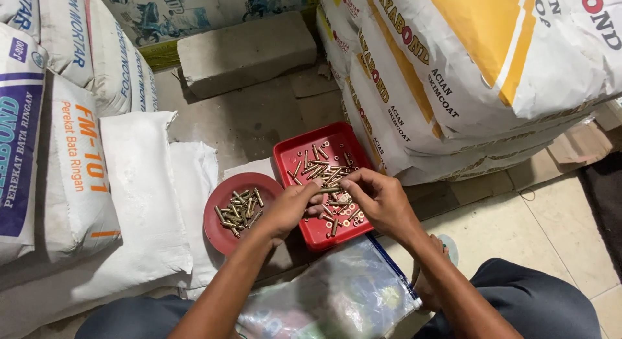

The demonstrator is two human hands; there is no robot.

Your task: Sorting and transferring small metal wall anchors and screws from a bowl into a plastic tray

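A red square tray [295,154] on the floor holds several brass-coloured bolts [321,167] and small nuts or washers. To its left sits a round red bowl [217,232] with a heap of assembled brass bolts [238,209]. My left hand [288,206] hovers over the tray's near left side, fingers pinched on a brass bolt [328,190]. My right hand [379,196] meets it from the right, fingertips at the same bolt's end. What the right fingers pinch is too small to tell.
Stacked white cement and mortar sacks [453,73] stand close on the right, more sacks [71,118] on the left. A grey concrete block [246,54] lies at the back. A clear plastic bag [337,297] lies between my knees.
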